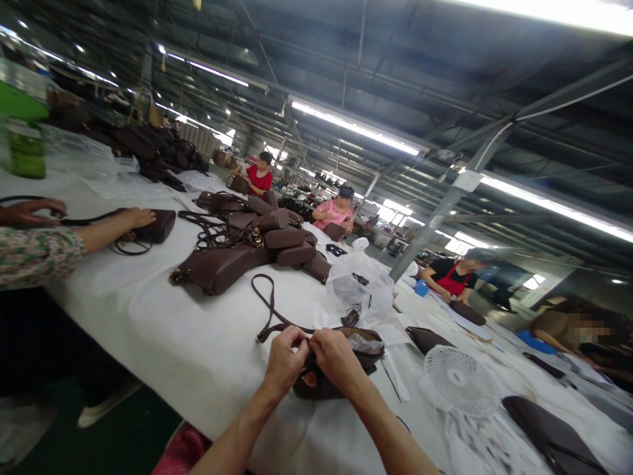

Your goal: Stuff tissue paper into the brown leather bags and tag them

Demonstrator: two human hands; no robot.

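Observation:
A dark brown handbag [324, 389] lies on the white-covered table in front of me, its top open with pale filling showing inside. My left hand [285, 361] is closed in a pinch at the near end of its opening. Right beside it, my right hand [337, 356] pinches the same rim, fingertips almost touching those of the left. The small part between my fingertips is hidden. From the bag a thin brown strap [271, 305] loops away across the table. A black tag [351, 317] lies just behind the bag.
A heap of brown handbags [237, 264] sits ahead. At left, a co-worker's hand [141, 218] rests on another bag. Clear plastic wrapping [359, 280] lies beyond my bag. A white fan [462, 381] stands at right, near more brown pieces [548, 432]. Other people work across the table.

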